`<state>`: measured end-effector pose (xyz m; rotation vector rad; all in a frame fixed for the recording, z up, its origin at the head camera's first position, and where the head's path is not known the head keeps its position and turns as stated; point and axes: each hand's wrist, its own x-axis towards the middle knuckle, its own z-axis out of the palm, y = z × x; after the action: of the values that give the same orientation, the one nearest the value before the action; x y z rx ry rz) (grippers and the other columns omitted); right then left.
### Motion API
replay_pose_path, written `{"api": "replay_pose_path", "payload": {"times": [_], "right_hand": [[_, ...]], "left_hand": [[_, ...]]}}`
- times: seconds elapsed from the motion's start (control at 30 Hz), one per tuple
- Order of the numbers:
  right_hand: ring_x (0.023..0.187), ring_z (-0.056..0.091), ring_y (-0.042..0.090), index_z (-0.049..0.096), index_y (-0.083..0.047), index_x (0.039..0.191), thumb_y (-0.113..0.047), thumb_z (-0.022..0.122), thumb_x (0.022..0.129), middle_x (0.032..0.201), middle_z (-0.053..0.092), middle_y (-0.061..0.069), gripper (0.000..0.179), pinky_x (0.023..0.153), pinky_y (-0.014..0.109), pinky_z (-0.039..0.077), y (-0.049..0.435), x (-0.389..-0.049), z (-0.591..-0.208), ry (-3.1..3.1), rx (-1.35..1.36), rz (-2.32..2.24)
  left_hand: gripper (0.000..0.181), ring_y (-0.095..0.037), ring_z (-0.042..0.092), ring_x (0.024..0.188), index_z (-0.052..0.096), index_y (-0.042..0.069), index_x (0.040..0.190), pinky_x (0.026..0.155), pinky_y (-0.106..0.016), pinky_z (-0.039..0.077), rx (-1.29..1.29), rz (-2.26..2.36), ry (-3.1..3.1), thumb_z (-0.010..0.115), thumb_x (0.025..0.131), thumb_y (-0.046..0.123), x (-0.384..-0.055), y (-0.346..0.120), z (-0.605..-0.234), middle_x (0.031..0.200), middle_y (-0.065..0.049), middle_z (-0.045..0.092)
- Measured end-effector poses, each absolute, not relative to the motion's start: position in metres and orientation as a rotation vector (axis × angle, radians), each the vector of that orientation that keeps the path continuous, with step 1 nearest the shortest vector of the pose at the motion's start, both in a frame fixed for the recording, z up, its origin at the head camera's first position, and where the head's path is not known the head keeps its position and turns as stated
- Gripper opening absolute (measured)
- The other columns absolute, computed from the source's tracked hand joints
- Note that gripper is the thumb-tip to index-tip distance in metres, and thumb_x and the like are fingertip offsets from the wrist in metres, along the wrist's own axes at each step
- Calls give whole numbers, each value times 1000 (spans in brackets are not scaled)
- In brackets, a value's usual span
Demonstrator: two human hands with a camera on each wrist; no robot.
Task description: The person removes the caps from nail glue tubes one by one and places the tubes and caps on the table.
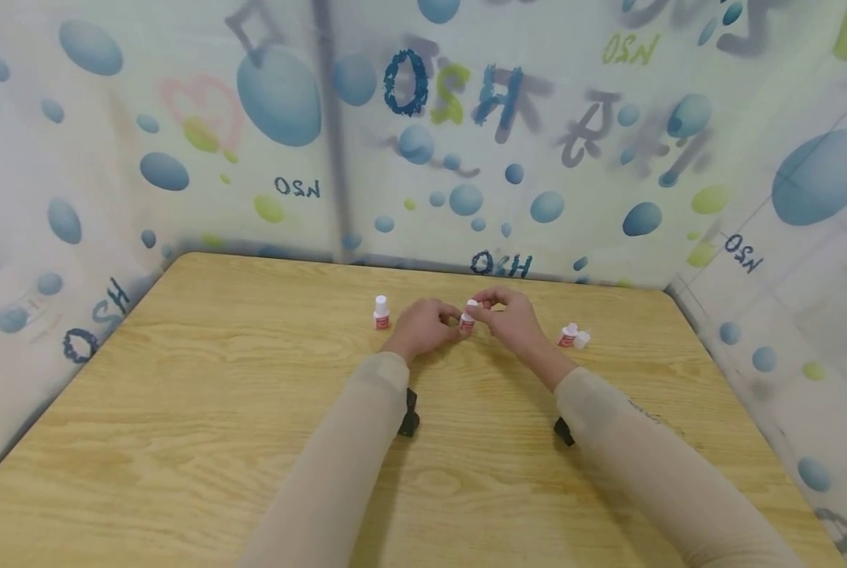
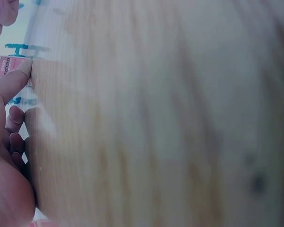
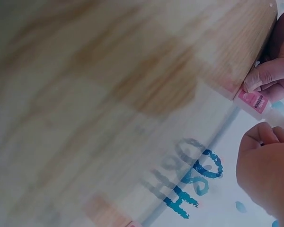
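Note:
A small white bottle with a pink-red label (image 1: 467,323) stands upright on the table between both hands. My left hand (image 1: 425,325) holds it low, thumb and fingertips at its base. The fingers of my right hand (image 1: 514,319) pinch its white cap from above. In the right wrist view, the label (image 3: 253,100) shows beside the left fingers, with the right hand (image 3: 267,158) curled around the top end. The left wrist view catches the label (image 2: 9,66) at its edge, partly covered by a left finger.
A similar capped bottle (image 1: 382,314) stands left of the left hand. Right of the right hand is another such bottle (image 1: 568,336), a small white cap-like piece (image 1: 583,340) beside it. The wooden table (image 1: 203,379) ends at a patterned curtain (image 1: 409,197) behind.

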<state>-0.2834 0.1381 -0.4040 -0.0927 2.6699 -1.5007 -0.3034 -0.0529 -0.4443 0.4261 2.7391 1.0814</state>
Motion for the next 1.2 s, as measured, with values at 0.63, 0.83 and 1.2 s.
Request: {"api": "replay_pose_path", "payload": {"times": [0.63, 0.83, 1.2], "right_hand": [[98, 50, 24, 71, -10, 120, -31, 76, 99, 111, 62, 8, 30, 74, 33, 40, 136, -283, -405, 2680, -81, -1519], [97, 52, 23, 72, -9, 120, -28, 75, 101, 108, 63, 7, 27, 72, 30, 42, 135, -284, -407, 2703, -104, -1496], [99, 55, 23, 72, -6, 126, -21, 69, 104, 106, 63, 8, 27, 83, 28, 51, 136, -283, -409, 2706, -228, -1519]], "left_hand": [[35, -24, 66, 117, 78, 24, 130, 107, -47, 51, 410, 1087, 2729, 78, 97, 37, -303, -52, -441, 126, -2, 76], [34, -23, 66, 117, 79, 25, 128, 106, -47, 52, 395, 1091, 2729, 78, 97, 38, -301, -52, -440, 125, -1, 76], [35, -25, 66, 121, 79, 25, 130, 107, -47, 52, 370, 1084, 2727, 78, 97, 38, -301, -50, -440, 129, -3, 76]]}}
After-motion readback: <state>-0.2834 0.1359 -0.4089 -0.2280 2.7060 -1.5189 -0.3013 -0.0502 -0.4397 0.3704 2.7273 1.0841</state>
